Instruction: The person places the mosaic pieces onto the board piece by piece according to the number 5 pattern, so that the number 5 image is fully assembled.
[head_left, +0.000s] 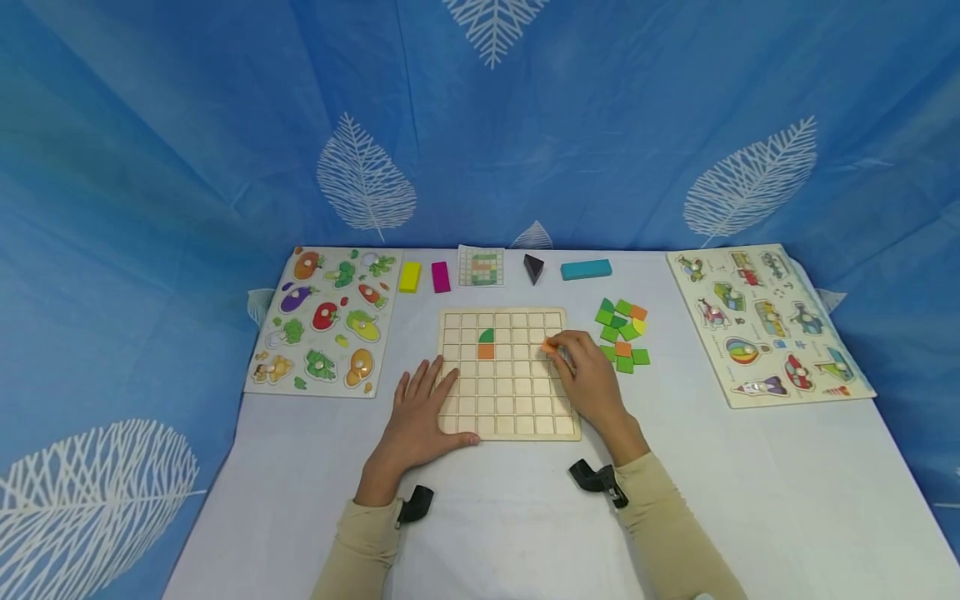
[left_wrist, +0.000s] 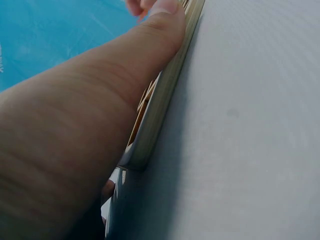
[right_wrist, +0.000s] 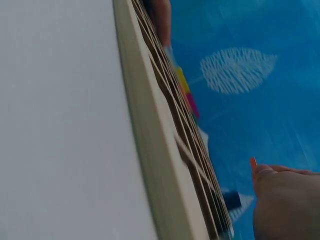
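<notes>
A wooden grid board (head_left: 512, 406) lies in the middle of the table. In one of its columns, a green quarter-round tile (head_left: 487, 336) sits just above an orange square tile (head_left: 486, 352). My left hand (head_left: 416, 425) rests with spread fingers over the board's left edge, its thumb along the front edge. Above the board's right side, my right hand (head_left: 592, 383) pinches another orange square tile (head_left: 547, 346) between thumb and fingers. The right wrist view shows that orange tile (right_wrist: 253, 163) poking up from the fingertips, above the level of the board.
Several loose green, orange and yellow tiles (head_left: 624, 364) lie right of the board. Behind it are yellow (head_left: 409, 277), magenta (head_left: 440, 277), black (head_left: 533, 268) and teal blocks (head_left: 586, 269) and a pattern card (head_left: 481, 267). A vegetable puzzle (head_left: 330, 342) and a vehicle puzzle (head_left: 772, 346) flank it.
</notes>
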